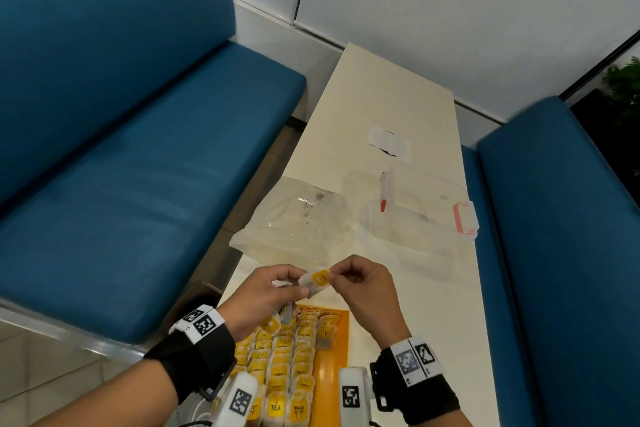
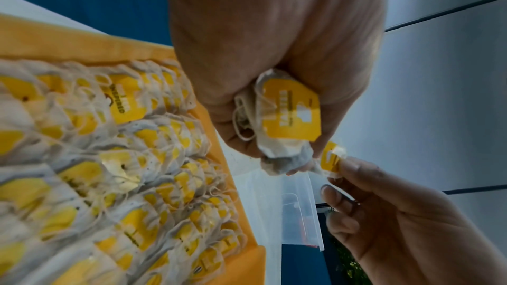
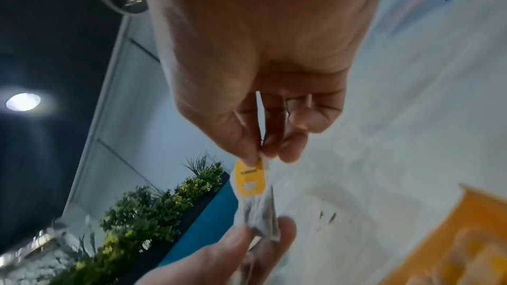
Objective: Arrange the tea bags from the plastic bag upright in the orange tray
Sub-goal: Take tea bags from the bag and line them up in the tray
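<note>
Above the far end of the orange tray [image 1: 342, 317], my two hands hold one white tea bag [image 1: 318, 279] with a yellow tag between them. My right hand [image 1: 337, 276] pinches its top edge next to the tag [image 3: 250, 178]. My left hand [image 1: 298, 288] grips its lower end, and the left wrist view shows another crumpled tea bag [image 2: 288, 116] bunched in that palm. Several tea bags [image 1: 287, 357] stand upright in rows filling most of the tray [image 2: 82, 44]. The clear plastic bag [image 1: 294, 222] lies flat beyond my hands.
A clear plastic box [image 1: 415, 218] with pink latches sits on the white table [image 1: 415, 305], right of the bag. A small white wrapper [image 1: 389, 144] lies further back. Blue benches [image 1: 138, 184] flank the table on both sides.
</note>
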